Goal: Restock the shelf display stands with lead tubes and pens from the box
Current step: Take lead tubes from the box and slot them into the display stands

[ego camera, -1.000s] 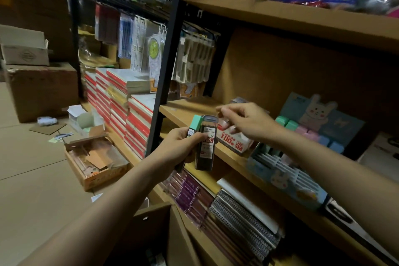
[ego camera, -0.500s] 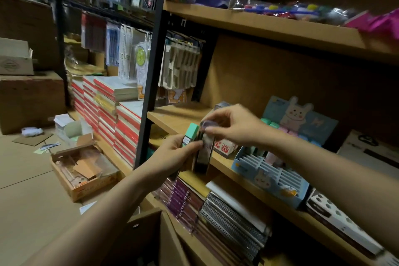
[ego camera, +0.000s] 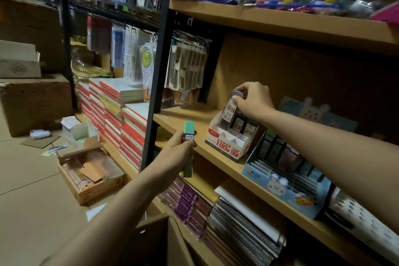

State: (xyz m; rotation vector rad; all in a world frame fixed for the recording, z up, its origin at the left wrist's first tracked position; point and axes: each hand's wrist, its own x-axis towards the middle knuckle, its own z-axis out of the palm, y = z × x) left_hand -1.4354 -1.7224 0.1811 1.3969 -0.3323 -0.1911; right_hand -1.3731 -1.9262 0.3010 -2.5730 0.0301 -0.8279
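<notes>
Head view. We see the right hand pinching the cap end of a dark lead tube, which stands tilted over the rear left slot of the red-and-white display stand; whether its foot has entered the slot we cannot tell. The stand sits near the front edge of the wooden shelf, toward its left end. Two more dark tubes already stand in the rear row beside it; the front pockets look unfilled.

The left hand grips a green-capped tube, held upright in front of the shelf's front edge, clear of the stand.

The blue rabbit stand, just right of the first, shows many open slots.

Judgement: restocking is early. One tube is being seated, one is in hand, and most slots are still to fill. The supply box at the bottom edge is open; its contents are not visible.
</notes>
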